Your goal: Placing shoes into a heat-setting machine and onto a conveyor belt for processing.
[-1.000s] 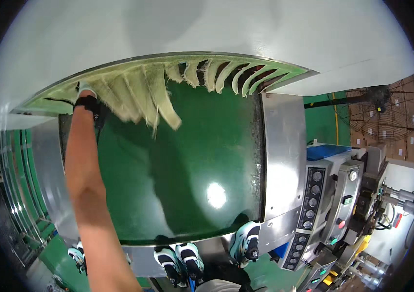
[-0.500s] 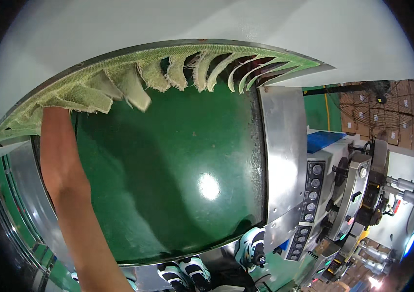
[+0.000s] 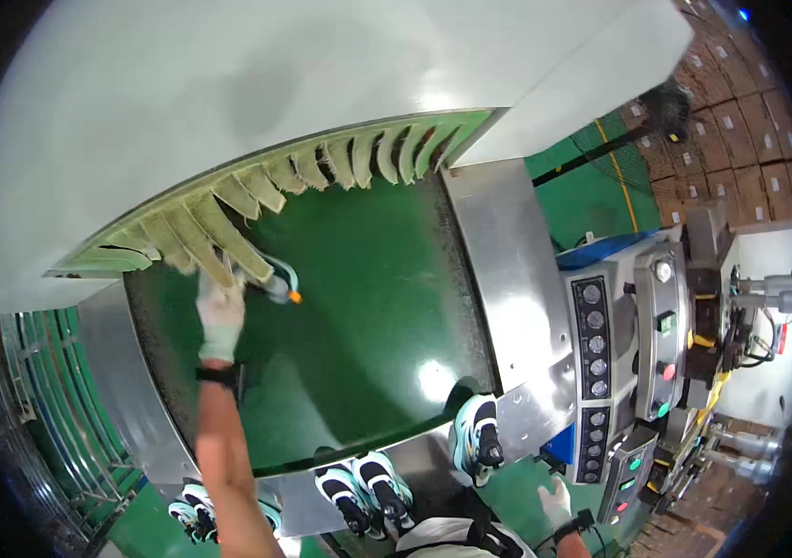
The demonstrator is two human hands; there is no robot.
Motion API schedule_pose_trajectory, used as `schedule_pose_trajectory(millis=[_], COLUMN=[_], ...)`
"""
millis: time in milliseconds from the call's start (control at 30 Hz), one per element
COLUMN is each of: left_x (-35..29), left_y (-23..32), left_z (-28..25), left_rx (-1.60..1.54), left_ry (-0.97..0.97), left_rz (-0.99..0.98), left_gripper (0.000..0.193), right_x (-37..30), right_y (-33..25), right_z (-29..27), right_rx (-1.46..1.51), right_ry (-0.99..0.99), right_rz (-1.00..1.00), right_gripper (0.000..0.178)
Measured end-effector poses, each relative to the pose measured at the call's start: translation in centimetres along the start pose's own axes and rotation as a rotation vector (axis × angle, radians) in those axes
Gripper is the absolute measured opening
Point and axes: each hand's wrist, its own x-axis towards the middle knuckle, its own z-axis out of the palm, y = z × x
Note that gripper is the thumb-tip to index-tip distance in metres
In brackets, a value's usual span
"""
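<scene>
My left hand (image 3: 220,321), in a pale glove with a dark band at the wrist, is at the left part of a fringe of pale green fabric strips (image 3: 214,232). Beside its fingers a light blue and grey shoe (image 3: 279,286) with an orange spot shows partly from under the strips. The hand appears closed on this shoe, though strips cover part of the grip. Below them runs a green belt (image 3: 359,307). My right hand (image 3: 556,502), also gloved, hangs at the lower right with fingers apart and nothing in it.
A single shoe (image 3: 478,442) and a pair of shoes (image 3: 363,493) stand along the near metal ledge. More shoes (image 3: 193,511) sit at the lower left. To the right are a control panel (image 3: 593,335) with dials, machinery, a fan and stacked cartons (image 3: 731,139).
My left hand has come out from behind the strips, and a shoe now shows beside it. My right hand has come into view. The whole view has shifted and turned.
</scene>
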Motion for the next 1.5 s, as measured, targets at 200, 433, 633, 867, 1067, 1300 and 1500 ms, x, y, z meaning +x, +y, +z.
schedule_pose_trajectory(millis=[200, 433, 633, 867, 1067, 1300, 1500], left_x=[-10.3, -19.6, -25.4, -35.6, -45.9, -53.8, -55.9], left_y=[16.3, 43.9, 64.9, 83.7, 94.6, 107.0, 106.3], left_z=[-2.3, 0.0, 2.7, 5.1, 17.9, 39.2, 47.1], left_rx=[-0.058, -0.463, -0.691, -0.945, -0.918, -0.372, -0.151], left_ry=[-0.151, -0.597, -0.993, -0.942, -1.470, -1.351, -0.930], left_rz=[0.059, 0.540, 1.103, 1.244, 0.838, 0.824, 1.009], left_gripper=[0.025, 0.028, 0.041, 0.055, 0.054, 0.078, 0.084], right_x=[-1.4, -7.2, -8.0, -10.0, -12.1, -13.7, -13.6], right_y=[-14.1, -21.1, -7.3, 12.6, 25.0, 29.3, 28.4], right_z=[-2.0, -10.6, -18.2, -18.5, -18.3, -14.4, -15.3], right_rx=[0.386, 0.578, 0.816, 2.219, 2.367, 2.571, 2.542], right_ry=[-0.118, 0.208, 0.124, 0.063, 0.489, 0.690, 0.781], right_rz=[-0.423, -1.119, -0.538, -0.337, -0.341, -0.113, -0.038], right_gripper=[0.066, 0.074, 0.061, 0.046, 0.061, 0.073, 0.077])
